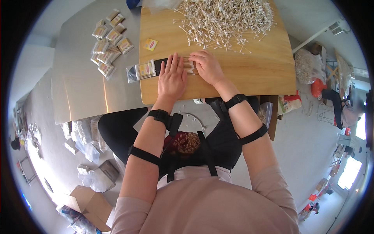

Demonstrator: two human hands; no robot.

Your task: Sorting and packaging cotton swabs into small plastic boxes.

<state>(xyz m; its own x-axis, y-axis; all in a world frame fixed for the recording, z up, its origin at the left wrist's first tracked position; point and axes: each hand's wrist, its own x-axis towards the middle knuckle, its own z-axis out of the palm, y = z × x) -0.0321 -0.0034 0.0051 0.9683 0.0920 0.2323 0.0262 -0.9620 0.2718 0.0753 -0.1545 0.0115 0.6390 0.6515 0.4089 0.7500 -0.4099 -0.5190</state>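
My left hand (172, 80) lies flat, fingers stretched out, across a dark flat strip (159, 65) and a row of cotton swabs (189, 67). At the right end of that row, my right hand (208, 67) has its fingers bent and drawn together on the swabs; its fingertips are partly hidden. Left of my left hand, a clear plastic bag (132, 74) reaches over the board's edge, with a bundle of swabs and a yellow-and-white card (145, 70) by its mouth. Another small yellow card (150, 44) lies loose just beyond.
A big heap of loose cotton swabs (230, 21) covers the far part of the wooden board (249, 78). Several filled swab packs (107, 54) are piled on the metal table (78, 85) at left. An open cardboard box (89, 206) stands on the floor at lower left.
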